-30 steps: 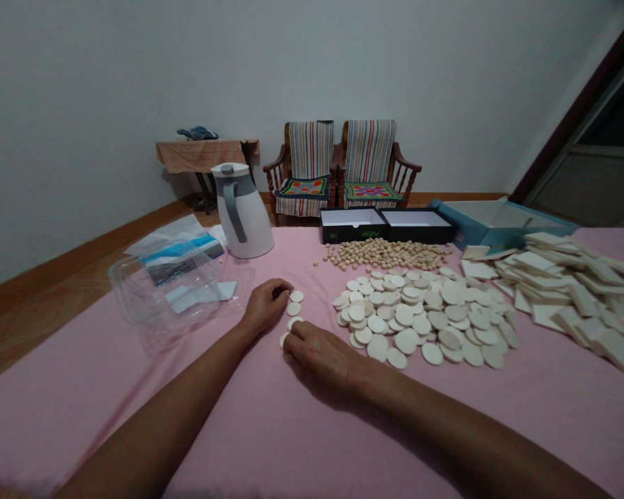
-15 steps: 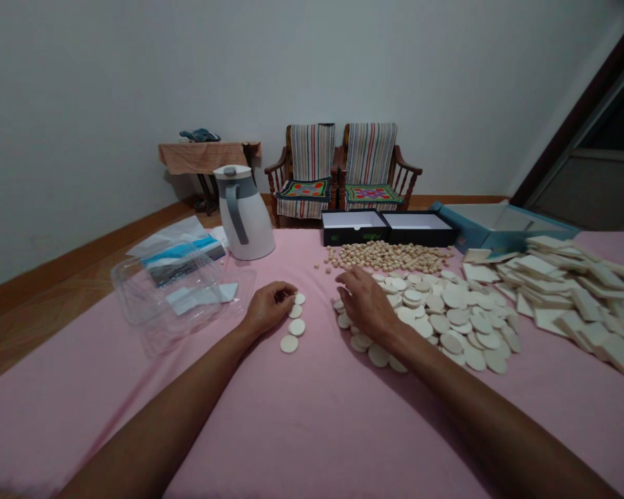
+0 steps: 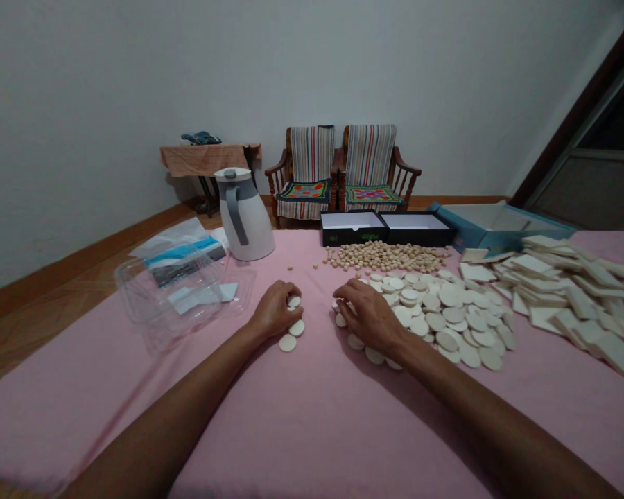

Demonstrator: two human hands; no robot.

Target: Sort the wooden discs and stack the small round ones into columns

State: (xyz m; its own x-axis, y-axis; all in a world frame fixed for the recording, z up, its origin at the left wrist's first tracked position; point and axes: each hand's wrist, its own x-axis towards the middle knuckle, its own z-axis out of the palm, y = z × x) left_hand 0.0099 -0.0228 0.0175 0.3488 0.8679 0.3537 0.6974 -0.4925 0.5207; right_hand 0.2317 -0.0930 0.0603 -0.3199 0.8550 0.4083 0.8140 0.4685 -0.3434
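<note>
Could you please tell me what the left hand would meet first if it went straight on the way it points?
Beyond the discs at its fingers, the left hand would probably meet a stray bead first, then the bead pile, though depth is hard to judge.

Cushioned wooden armchairs (image 3: 306, 190) suggest a home.

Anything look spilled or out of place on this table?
Slightly odd: two small, round, wooden-looking beads lie apart on the pink cloth, left of the heap of matching beads, as if strayed. No damage stands out.
</note>
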